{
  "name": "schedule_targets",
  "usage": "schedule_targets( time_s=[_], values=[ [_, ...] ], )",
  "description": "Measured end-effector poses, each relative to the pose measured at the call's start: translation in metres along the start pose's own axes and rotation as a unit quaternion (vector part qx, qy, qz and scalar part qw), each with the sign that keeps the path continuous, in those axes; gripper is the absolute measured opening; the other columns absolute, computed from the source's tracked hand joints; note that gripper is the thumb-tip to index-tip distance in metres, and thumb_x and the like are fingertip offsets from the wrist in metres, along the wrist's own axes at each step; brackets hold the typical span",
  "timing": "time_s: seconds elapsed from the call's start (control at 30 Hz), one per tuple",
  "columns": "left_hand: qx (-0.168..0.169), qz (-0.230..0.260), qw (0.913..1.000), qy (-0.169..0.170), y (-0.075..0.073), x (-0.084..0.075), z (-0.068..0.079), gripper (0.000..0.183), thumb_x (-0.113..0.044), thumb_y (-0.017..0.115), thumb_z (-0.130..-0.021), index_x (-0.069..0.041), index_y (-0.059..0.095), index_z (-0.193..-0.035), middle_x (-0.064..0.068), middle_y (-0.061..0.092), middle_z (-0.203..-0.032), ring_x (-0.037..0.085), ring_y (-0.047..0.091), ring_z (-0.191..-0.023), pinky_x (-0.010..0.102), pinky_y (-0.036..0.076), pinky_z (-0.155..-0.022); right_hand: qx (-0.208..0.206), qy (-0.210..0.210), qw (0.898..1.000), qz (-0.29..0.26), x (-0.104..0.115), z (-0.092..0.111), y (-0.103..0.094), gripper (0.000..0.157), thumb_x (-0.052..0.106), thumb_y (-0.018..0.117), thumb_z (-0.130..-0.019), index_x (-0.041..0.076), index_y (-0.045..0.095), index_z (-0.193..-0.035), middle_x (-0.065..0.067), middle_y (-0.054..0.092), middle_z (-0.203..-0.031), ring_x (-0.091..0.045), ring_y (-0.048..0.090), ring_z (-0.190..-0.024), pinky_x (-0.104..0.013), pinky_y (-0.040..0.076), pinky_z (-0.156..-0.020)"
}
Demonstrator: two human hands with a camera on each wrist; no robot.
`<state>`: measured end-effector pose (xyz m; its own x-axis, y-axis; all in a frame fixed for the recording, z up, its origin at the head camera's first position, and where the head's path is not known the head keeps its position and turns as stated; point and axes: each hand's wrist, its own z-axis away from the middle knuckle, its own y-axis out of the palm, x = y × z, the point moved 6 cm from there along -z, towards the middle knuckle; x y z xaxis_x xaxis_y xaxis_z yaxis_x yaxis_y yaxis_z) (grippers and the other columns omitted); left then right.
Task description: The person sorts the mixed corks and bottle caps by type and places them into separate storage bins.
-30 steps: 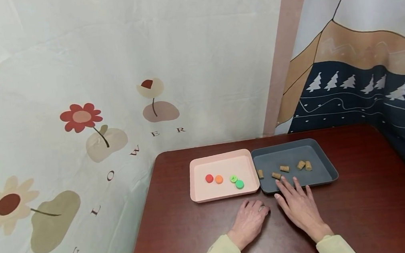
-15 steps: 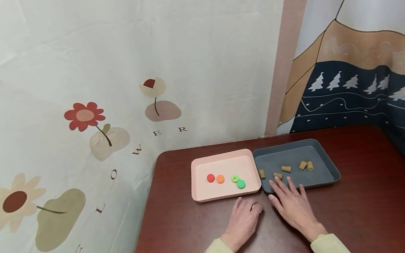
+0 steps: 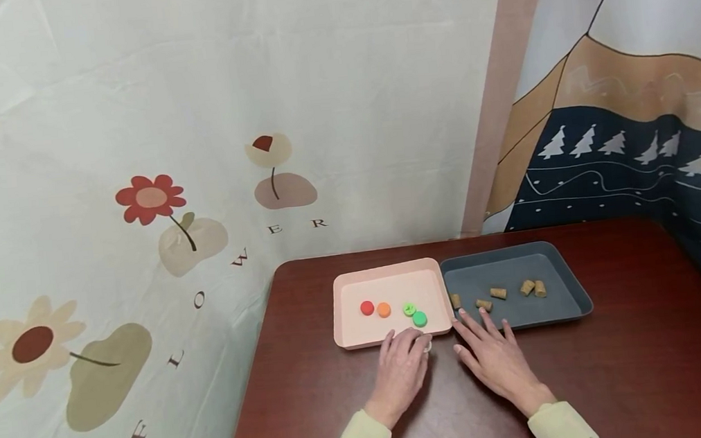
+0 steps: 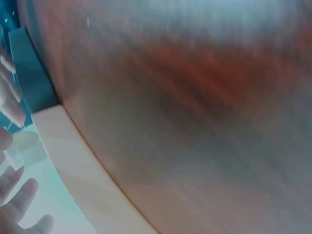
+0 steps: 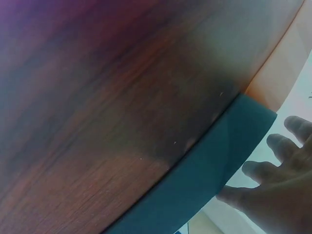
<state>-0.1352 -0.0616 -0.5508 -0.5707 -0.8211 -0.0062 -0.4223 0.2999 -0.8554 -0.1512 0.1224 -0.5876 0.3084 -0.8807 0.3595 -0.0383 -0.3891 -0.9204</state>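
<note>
My left hand [image 3: 397, 368] is at the front edge of the pink tray [image 3: 349, 336], pinching a small whitish cap [image 3: 427, 345] between thumb and index finger; the fingers cover much of it. In that tray lie a red cap [image 3: 367, 308], an orange cap [image 3: 384, 310], a light green cap [image 3: 410, 309] and a darker green cap [image 3: 420, 319]. My right hand [image 3: 497, 362] has its fingers spread at the front left corner of the dark grey tray [image 3: 559, 312], fingertips near a cork [image 3: 484, 305], holding nothing. Several more corks [image 3: 498, 294] lie in the grey tray.
Both trays stand side by side, almost touching, toward the back of the dark red wooden table [image 3: 635, 319]. A printed fabric backdrop [image 3: 378, 105] hangs behind and to the left of the table, and a dark fabric with trees hangs at the right.
My left hand has moved left and forward with the whitish cap, from bare table to the pink tray's front edge. My right hand has shifted slightly left. Caps and corks lie unmoved.
</note>
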Motion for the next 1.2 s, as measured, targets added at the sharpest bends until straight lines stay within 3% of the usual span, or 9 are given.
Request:
schedule_targets(
  time_s=[0.17, 0.53, 0.83, 1.2],
  values=[
    [-0.027, 0.008, 0.9995, -0.015, -0.003, 0.020, -0.008, 0.035, -0.016, 0.083, -0.084, -0.018, 0.073, -0.117, -0.001, 0.067, -0.117, 0.019, 0.066, -0.113, 0.052, 0.051, -0.102, 0.004, -0.010, 1.000, 0.010, 0.004, -0.004, 0.003, 0.055, 0.045, 0.058, -0.104, 0.019, 0.054, -0.153, -0.004, 0.043, -0.162, -0.040, 0.030, -0.152, -0.075, 0.026, -0.111],
    [-0.023, 0.008, 0.9985, -0.049, -0.001, 0.063, -0.039, 0.035, -0.013, 0.079, -0.088, -0.013, 0.072, -0.122, 0.003, 0.069, -0.117, 0.022, 0.066, -0.111, 0.052, 0.049, -0.101, 0.009, -0.029, 0.999, 0.031, 0.016, -0.008, 0.012, 0.059, 0.045, 0.061, -0.103, 0.014, 0.054, -0.152, -0.007, 0.046, -0.160, -0.039, 0.035, -0.150, -0.071, 0.025, -0.115],
    [0.008, -0.010, 0.9982, -0.059, 0.009, 0.086, -0.069, 0.030, -0.016, 0.078, -0.091, -0.015, 0.073, -0.121, 0.002, 0.070, -0.116, 0.023, 0.067, -0.112, 0.053, 0.047, -0.104, 0.007, -0.025, 0.999, 0.040, 0.020, -0.013, 0.017, 0.061, 0.046, 0.060, -0.102, 0.013, 0.053, -0.152, -0.008, 0.045, -0.161, -0.038, 0.036, -0.150, -0.068, 0.024, -0.116],
    [0.070, -0.016, 0.9944, -0.078, 0.033, 0.103, -0.089, 0.029, -0.014, 0.074, -0.093, -0.015, 0.074, -0.122, 0.004, 0.071, -0.116, 0.026, 0.067, -0.112, 0.054, 0.045, -0.106, 0.004, -0.019, 0.999, 0.037, 0.021, -0.018, 0.022, 0.060, 0.046, 0.059, -0.103, 0.013, 0.054, -0.152, -0.007, 0.044, -0.161, -0.038, 0.036, -0.150, -0.068, 0.023, -0.117]
  ],
)
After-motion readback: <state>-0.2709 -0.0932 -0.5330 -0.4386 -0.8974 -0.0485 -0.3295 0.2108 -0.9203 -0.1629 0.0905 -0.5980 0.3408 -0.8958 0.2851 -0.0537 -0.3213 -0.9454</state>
